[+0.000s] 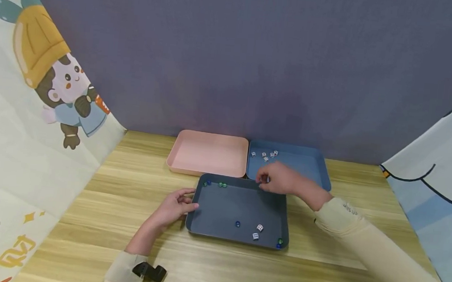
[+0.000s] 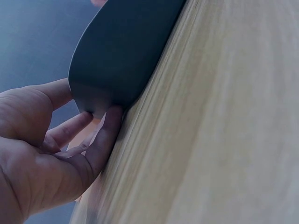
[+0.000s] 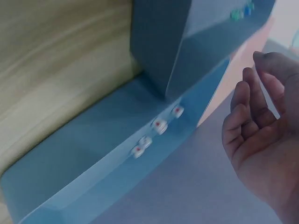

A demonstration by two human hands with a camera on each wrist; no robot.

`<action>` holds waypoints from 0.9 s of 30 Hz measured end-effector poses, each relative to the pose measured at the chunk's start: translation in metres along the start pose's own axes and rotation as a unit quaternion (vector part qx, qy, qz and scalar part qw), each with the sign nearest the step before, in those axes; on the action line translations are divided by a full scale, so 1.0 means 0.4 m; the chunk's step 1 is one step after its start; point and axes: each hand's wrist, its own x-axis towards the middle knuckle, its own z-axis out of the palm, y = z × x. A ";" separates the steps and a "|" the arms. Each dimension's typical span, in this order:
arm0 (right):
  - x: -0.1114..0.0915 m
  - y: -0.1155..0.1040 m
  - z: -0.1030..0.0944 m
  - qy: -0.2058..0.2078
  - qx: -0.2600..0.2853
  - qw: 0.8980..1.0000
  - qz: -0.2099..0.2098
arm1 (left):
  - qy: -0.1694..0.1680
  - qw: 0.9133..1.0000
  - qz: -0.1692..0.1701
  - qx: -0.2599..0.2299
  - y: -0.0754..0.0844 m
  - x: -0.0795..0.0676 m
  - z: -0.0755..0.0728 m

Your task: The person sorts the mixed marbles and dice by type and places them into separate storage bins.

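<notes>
My left hand [image 1: 176, 206] grips the left side of a dark grey tray [image 1: 224, 210], thumb over the rim. The left wrist view has its fingers [image 2: 110, 133] against the tray's outer wall [image 2: 119, 51]. My right hand [image 1: 281, 178] is above the line where the dark tray meets a blue tray [image 1: 305, 159]. In the right wrist view its fingers are loosely bent, with nothing between them. Two white dice [image 1: 260, 227] lie in the dark tray. Green glass beads [image 1: 222, 185] and blue ones [image 1: 237, 224] are there too. Several white dice [image 1: 265, 159] lie in the blue tray.
A pink tray [image 1: 209, 153] stands left of the blue one, behind the dark tray. All three trays are on a wood-grain table [image 1: 134, 173]. A grey-blue backdrop [image 1: 233, 61] rises behind, with printed cloths [image 1: 15, 149] on both sides.
</notes>
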 end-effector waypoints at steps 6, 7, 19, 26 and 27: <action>-0.033 -0.057 0.035 -0.026 -0.047 0.998 -0.044 | 0.006 1.000 -0.008 0.008 0.004 0.000 -0.001; -0.038 -0.064 0.038 -0.029 -0.048 0.997 -0.050 | 0.006 1.000 -0.007 0.009 0.005 0.001 -0.002; -0.094 -0.104 0.085 -0.101 -0.061 0.992 -0.054 | 0.029 1.000 0.002 0.010 -0.041 0.039 -0.015; -0.110 -0.105 0.121 -0.096 -0.081 0.990 -0.067 | 0.015 1.000 -0.010 -0.005 -0.030 0.026 -0.014; -0.111 -0.105 0.125 -0.094 -0.084 0.990 -0.069 | 0.013 1.000 -0.011 -0.004 -0.023 0.020 -0.013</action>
